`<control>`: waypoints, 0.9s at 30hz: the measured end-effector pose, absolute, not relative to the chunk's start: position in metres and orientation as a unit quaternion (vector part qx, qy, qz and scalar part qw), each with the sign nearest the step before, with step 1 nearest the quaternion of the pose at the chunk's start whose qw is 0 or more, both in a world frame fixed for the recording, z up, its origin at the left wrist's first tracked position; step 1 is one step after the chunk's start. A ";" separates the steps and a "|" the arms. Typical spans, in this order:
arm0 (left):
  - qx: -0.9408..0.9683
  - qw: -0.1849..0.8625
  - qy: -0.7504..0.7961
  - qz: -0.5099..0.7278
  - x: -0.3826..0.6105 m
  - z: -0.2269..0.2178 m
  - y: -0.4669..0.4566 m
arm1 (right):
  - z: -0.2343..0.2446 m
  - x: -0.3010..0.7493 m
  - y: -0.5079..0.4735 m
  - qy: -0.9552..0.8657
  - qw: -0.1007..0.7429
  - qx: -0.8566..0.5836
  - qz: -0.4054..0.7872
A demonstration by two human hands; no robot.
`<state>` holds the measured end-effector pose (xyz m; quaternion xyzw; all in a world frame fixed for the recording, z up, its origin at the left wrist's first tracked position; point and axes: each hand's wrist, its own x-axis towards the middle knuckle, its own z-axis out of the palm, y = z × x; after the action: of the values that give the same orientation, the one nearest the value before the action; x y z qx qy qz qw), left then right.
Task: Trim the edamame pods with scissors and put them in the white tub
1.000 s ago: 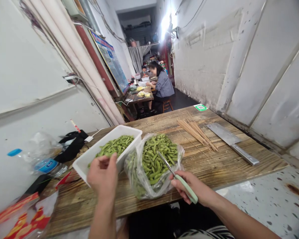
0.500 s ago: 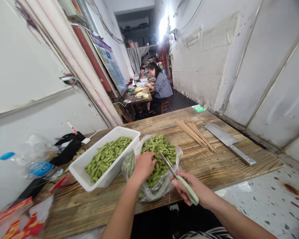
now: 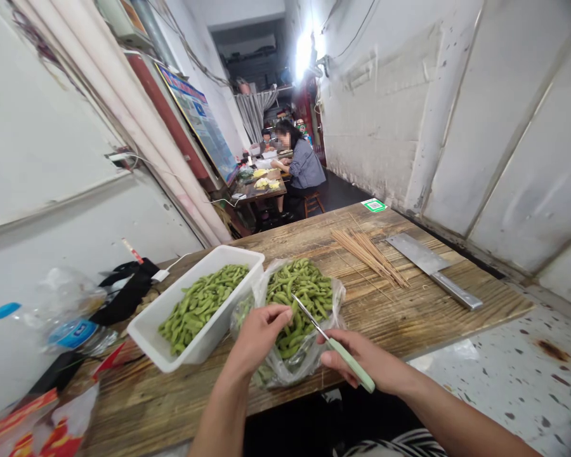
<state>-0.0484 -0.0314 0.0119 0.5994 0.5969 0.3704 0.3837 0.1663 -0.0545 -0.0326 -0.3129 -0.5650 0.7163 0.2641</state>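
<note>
Head cam: left hand (image 3: 259, 333) in the edamame bag, scissors (image 3: 333, 346) in the right

Left fingers curl onto the pods (image 3: 304, 292) heaped in the clear bag (image 3: 309, 358) at the near table (image 3: 409, 317) edge. Can't tell if one is actually pinched yet. The right hand (image 3: 361, 365) is wrapped round the green scissors handle, blades look together, and the tip pokes over the same pile right beside those fingertips. Probably best to lift one pod clear of the heap by its middle and keep the blade tip angled away from the thumb. A white tub (image 3: 147, 330) of more pods touches the bag on the left. Skewers (image 3: 368, 254) and a cleaver (image 3: 433, 270) lie well apart on the right, and a water bottle (image 3: 71, 330) is far left. Another person (image 3: 302, 168) sits way down the alley.
</note>
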 end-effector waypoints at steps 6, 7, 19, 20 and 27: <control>0.592 0.436 0.572 0.363 -0.051 0.015 -0.035 | -0.036 0.168 -0.053 -0.565 0.269 -0.307 0.717; 0.583 0.445 0.572 0.368 -0.051 0.015 -0.036 | -0.037 0.168 -0.053 -0.562 0.267 -0.309 0.719; 0.322 0.493 0.544 0.598 -0.032 -0.008 -0.038 | -0.042 0.157 -0.054 -0.510 0.308 -0.332 0.731; 0.319 0.494 0.543 0.600 -0.033 -0.008 -0.038 | -0.041 0.159 -0.054 -0.520 0.304 -0.329 0.727; 0.381 0.479 0.561 0.557 -0.034 -0.007 -0.044 | -0.026 0.167 -0.055 -0.597 0.271 -0.314 0.687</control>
<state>-0.0339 -0.0440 -0.0069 0.3809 0.5613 0.5572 0.4790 0.1674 -0.0547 -0.0258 -0.3143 -0.5970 0.6867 0.2706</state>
